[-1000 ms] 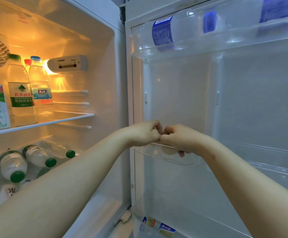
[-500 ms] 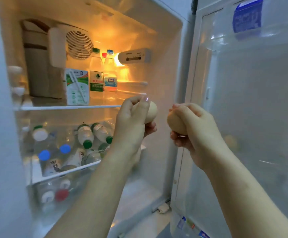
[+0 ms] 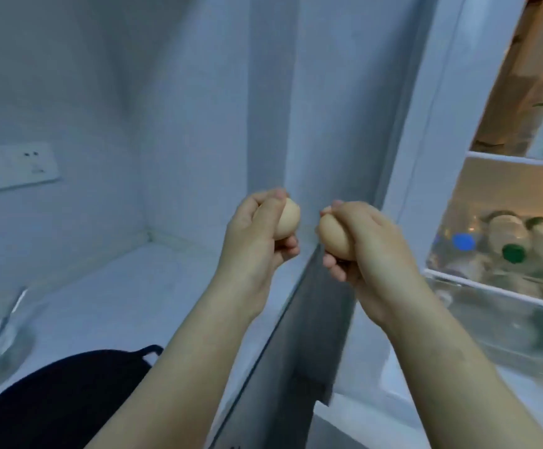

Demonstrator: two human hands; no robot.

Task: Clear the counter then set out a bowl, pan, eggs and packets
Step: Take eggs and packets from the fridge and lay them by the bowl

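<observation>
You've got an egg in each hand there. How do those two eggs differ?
The left egg, in the left hand, looks paler; the right egg, in the right hand, looks a deeper tan. The left egg sits slightly higher in the picture than the right egg. The left egg's rounded end pokes out bare, while fingers drape over the right egg's top. Both look whole, are gripped by curled fingers, and do not touch.

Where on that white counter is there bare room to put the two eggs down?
The white counter is bare between the back wall corner and the fridge side, beyond the black pan and right of the glass bowl. The near left is crowded: bowl and pan sit close together.
</observation>
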